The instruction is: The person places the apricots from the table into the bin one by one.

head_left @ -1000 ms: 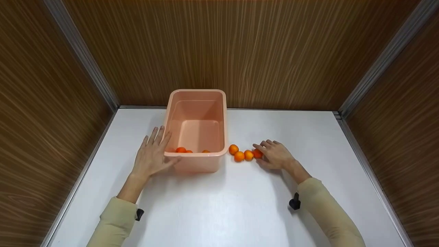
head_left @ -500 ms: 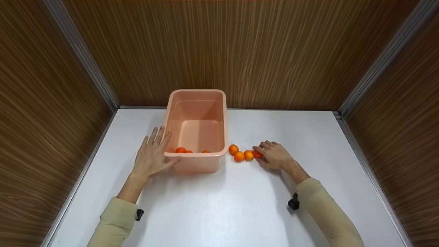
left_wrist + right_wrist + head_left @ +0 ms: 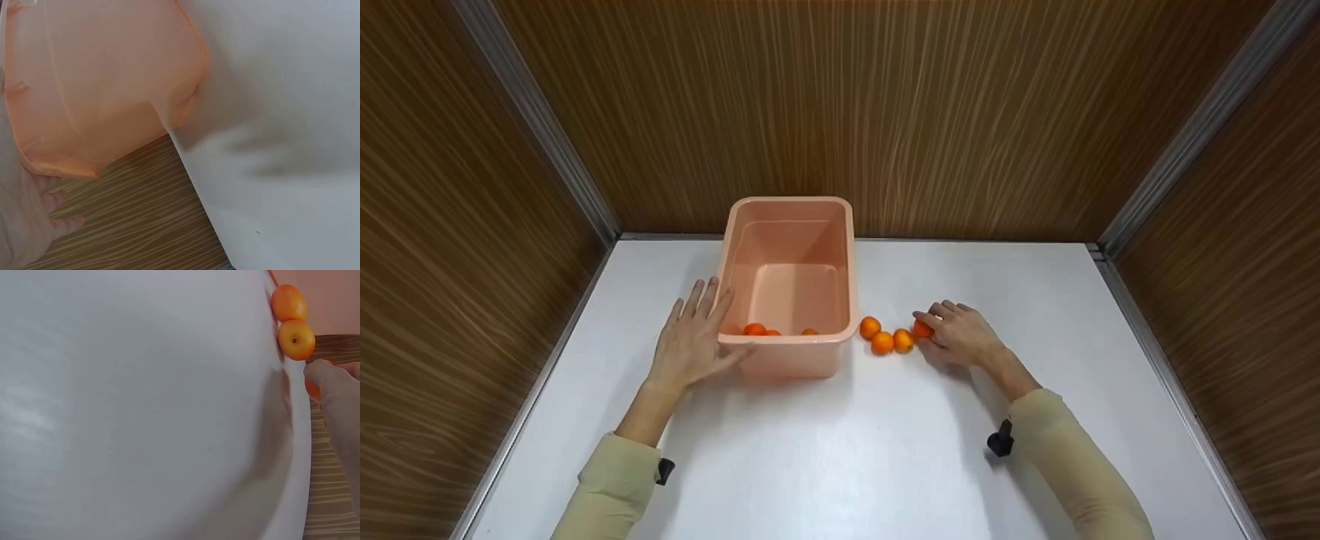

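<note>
**Hands at a tub and a row of oranges**

Head view: the left hand lay flat, fingers straight, against the tub on the desk. The right hand pinched the end orange of a row just right of the tub.

Left wrist view: the fingers pressed the tub wall.

Right wrist view: a fingertip covered the held orange; two oranges lay just beside it.
</note>
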